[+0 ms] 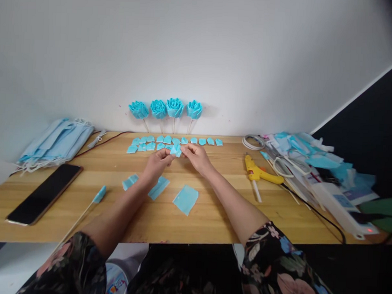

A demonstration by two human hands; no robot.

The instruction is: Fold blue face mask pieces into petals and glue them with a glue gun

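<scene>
Item 1: blue piece (175, 150), qty 1. I'm holding it just above the table (212, 225), approx. mid-table, in front of the petal rows.
Item 2: L grip (156, 163). Thumb & fingertips are pinching the piece's L side, no gap showing.
Item 3: R grip (198, 158). Same state, fingertips are pinching the R side.
Item 4: petals (202, 141), blue, 2 rows. Lying nr. far edge; my hands & piece are hiding some, so I'm giving no exact ct.
Item 5: flowers (174, 108), blue, qty 4. Standing on thin stems along the wall (219, 57).
Item 6: sheets (186, 200), blue, qty 3. Lying flat nr. my forearms; L forearm is partly covering some.
Item 7: stick (82, 213), blue-tipped. Lying L of L forearm, sticking out past near edge.
Item 8: phone (46, 194), dark screen. Lying far L, w/ masks (58, 143) stacking up behind.
Item 9: glue gun (255, 171), yellow. Lying R, cord trailing; power strip (341, 205) is showing a red light beyond, nr. scraps (344, 171).
</scene>
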